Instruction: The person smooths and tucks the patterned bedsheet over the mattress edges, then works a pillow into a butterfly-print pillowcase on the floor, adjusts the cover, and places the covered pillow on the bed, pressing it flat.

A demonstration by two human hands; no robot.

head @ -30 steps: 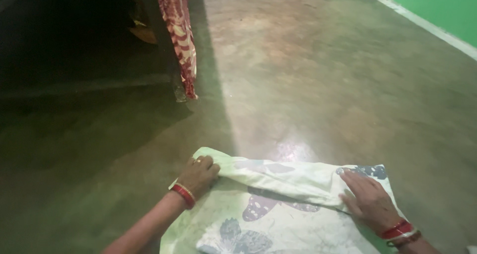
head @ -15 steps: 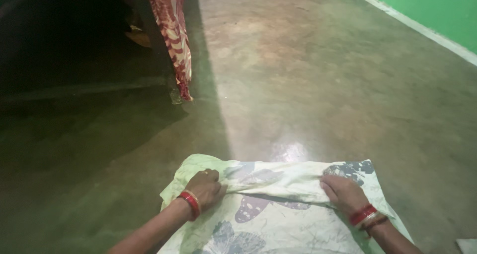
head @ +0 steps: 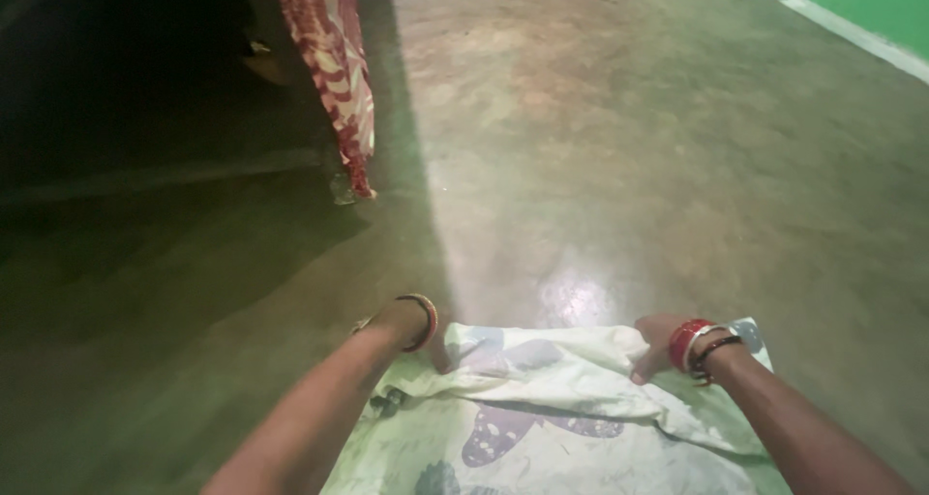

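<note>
A pale green cloth (head: 542,408) printed with dark butterflies and leaves lies on the floor at the bottom of the head view. My left hand (head: 411,332) grips its far left edge, with a red and gold bangle on the wrist. My right hand (head: 656,348) pinches the far right edge, red and dark bangles on that wrist. Both hands hold the far edge bunched and raised, fingers curled under the fabric. Both forearms reach in from the bottom and cover part of the cloth.
A bare brown cement floor (head: 619,166) stretches ahead, with a shiny patch just past the cloth. A red and cream patterned cloth (head: 334,60) hangs at top left beside a dark shadowed area (head: 126,89). A green wall with a white base (head: 852,21) runs at top right.
Both hands moved from pressing on the cloth to gripping its far edge and lifting it. The cloth has bunched and pulled nearer, and the view shifted slightly.
</note>
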